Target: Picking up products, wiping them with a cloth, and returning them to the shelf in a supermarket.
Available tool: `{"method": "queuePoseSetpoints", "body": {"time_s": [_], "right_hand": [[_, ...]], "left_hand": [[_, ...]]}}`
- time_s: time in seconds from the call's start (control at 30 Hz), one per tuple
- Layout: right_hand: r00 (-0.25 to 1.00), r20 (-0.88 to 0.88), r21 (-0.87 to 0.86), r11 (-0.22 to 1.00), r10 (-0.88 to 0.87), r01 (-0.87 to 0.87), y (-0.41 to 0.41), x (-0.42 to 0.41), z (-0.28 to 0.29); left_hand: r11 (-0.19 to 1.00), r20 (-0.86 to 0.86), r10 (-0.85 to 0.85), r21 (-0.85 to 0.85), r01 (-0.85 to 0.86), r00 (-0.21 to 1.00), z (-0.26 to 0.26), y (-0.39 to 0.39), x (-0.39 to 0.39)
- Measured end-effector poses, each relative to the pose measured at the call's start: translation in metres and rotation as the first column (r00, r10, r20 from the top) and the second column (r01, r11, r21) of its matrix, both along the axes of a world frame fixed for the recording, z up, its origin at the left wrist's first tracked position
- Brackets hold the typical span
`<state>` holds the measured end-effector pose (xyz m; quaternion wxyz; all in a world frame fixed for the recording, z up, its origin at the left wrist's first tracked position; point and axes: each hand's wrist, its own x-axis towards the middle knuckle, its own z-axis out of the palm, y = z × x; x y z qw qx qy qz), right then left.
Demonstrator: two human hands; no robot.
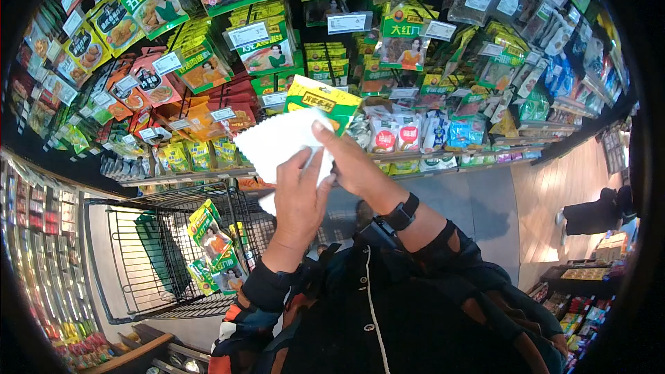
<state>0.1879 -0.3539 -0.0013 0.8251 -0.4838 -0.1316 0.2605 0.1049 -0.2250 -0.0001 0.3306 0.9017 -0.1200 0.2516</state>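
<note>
A folded white cloth or paper wipe (275, 143) lies against a yellow-and-green seasoning packet (340, 105) in front of the shelf. My left hand (302, 187) holds the white piece from below, its fingers spread over it. With its thumb on the white piece's edge, my right hand (345, 158) grips the packet and the white piece together; most of its fingers are hidden behind. The packet's top edge with its hanging hole faces the shelf. Rows of similar hanging seasoning packets (262, 44) fill the rack beyond my hands.
At the left stands a black wire shopping cart (156, 265) with several green-and-yellow packets (213, 244) in it. White bagged goods (384, 132) sit on the lower shelf. A person in dark trousers (589, 218) is at the far right. Display racks (563, 274) stand at the lower right.
</note>
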Motion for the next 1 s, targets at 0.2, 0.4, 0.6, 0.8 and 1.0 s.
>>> {"method": "queuePoseSetpoints", "body": {"time_s": [0.2, 0.4, 0.6, 0.8, 1.0], "right_hand": [[0.939, -0.343, 0.134, 0.991, 0.016, 0.032, -0.003, -0.006, -0.001], [0.983, -0.172, 0.011, 0.998, 0.066, -0.065, 0.004, -0.01, -0.02], [0.967, 0.124, -0.26, 0.947, 0.225, -0.187, 0.01, -0.015, -0.022], [0.977, 0.034, -0.197, 0.96, 0.209, -0.199, 0.008, -0.018, -0.017], [0.982, -0.154, 0.055, 0.994, 0.106, -0.098, 0.011, -0.007, -0.017]], "left_hand": [[0.615, -0.345, -0.167, -0.769, -0.176, 0.924, 0.002, 0.031, 0.009], [0.877, -0.102, -0.091, -0.479, 0.031, 0.991, 0.032, 0.021, 0.01], [0.993, 0.015, -0.089, 0.08, 0.087, 0.996, 0.013, 0.022, 0.032], [0.871, -0.194, -0.004, -0.483, -0.092, 0.981, -0.012, 0.06, 0.042], [0.595, -0.366, 0.145, -0.71, -0.377, 0.919, -0.024, 0.095, 0.02]]}}
